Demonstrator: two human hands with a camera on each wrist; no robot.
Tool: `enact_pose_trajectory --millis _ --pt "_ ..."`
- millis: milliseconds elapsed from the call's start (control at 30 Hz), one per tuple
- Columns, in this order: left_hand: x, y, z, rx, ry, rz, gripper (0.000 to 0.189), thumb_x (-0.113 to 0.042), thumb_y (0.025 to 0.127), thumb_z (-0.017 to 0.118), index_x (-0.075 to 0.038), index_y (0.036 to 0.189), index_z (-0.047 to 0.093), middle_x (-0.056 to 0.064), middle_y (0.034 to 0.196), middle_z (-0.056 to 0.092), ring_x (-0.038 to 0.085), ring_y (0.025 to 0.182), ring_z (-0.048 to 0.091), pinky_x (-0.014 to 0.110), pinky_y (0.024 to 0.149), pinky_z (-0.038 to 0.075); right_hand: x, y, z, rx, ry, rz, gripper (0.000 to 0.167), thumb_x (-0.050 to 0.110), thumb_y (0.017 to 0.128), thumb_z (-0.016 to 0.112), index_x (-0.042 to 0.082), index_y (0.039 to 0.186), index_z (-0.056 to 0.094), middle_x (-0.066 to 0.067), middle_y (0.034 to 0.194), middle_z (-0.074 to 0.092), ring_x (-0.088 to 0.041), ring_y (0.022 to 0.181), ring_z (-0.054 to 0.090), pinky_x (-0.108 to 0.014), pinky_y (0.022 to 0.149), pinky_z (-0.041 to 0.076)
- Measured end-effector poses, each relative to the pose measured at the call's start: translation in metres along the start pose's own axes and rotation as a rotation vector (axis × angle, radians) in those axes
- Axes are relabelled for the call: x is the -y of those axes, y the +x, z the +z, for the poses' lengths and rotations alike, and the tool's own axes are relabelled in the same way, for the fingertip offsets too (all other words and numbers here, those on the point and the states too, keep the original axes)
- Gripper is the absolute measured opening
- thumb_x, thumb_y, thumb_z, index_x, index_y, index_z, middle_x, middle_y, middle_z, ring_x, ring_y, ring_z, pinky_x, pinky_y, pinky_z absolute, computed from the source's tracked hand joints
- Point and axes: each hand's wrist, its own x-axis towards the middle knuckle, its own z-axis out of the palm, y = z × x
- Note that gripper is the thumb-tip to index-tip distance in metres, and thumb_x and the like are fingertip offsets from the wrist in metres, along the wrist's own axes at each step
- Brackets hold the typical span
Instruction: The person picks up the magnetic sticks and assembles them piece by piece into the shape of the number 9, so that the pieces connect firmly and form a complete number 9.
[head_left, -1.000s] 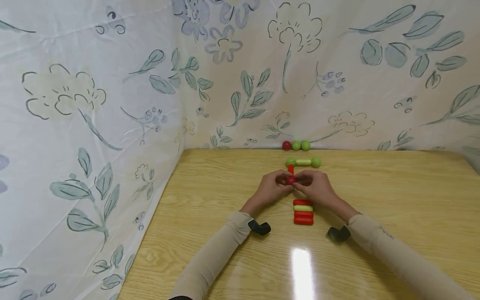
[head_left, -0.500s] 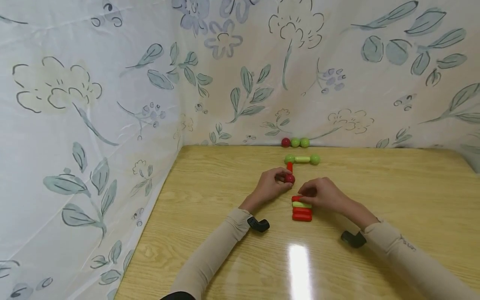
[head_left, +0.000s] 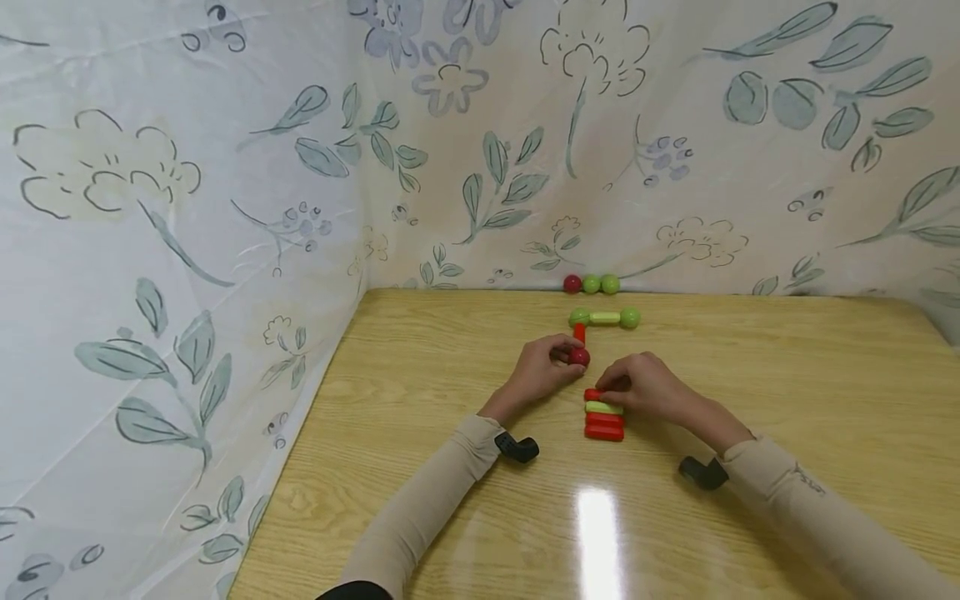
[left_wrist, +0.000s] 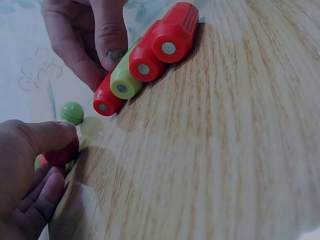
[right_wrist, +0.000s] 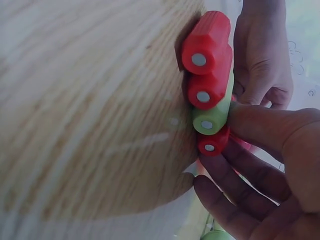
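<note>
The red ball (head_left: 579, 357) is pinched by the left hand (head_left: 543, 368). Nearer on the worktop (head_left: 787, 375), the far red stick (head_left: 592, 394) of the row (head_left: 604, 419) is pinched by the right hand (head_left: 651, 388); the light-green stick (head_left: 602, 408) just beside it could be dragged askew if brushed by the same hand.

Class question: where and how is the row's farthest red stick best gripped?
Perhaps pinch the red stick near its right end, coming from the right and over its far long side: that side has no neighbouring stick, while its near side lies close against the yellow-green stick.
</note>
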Motion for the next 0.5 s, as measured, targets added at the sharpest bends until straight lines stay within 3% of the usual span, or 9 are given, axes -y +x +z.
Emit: enact_pose_trajectory --millis 233,500 --pt "-0.0012 -0.0013 -0.0001 -0.004 0.004 0.009 0.028 -0.014 0.088 0.079 -0.013 0.114 0.07 -0.004 0.103 0.066 0.004 0.086 0.064 0.021 0.076 0.053 0.0029 0.0012 -0.0011 0.018 -0.075 0.023 0.008 0.01 0.082 0.082 0.011 0.089 0.079 0.008 0.084 0.072 -0.007 0.074 0.06 -0.029 0.067 0.05" --pt "-0.0022 -0.0037 0.0006 -0.012 0.013 0.002 0.03 -0.014 0.087 0.079 -0.013 0.115 0.07 -0.002 0.104 0.067 0.006 0.087 0.064 0.02 0.075 0.052 0.0031 -0.0026 0.0 0.002 -0.093 0.012 0.01 0.007 0.082 0.082 0.008 0.091 0.078 0.004 0.084 0.072 -0.011 0.074 0.064 -0.03 0.066 0.051"
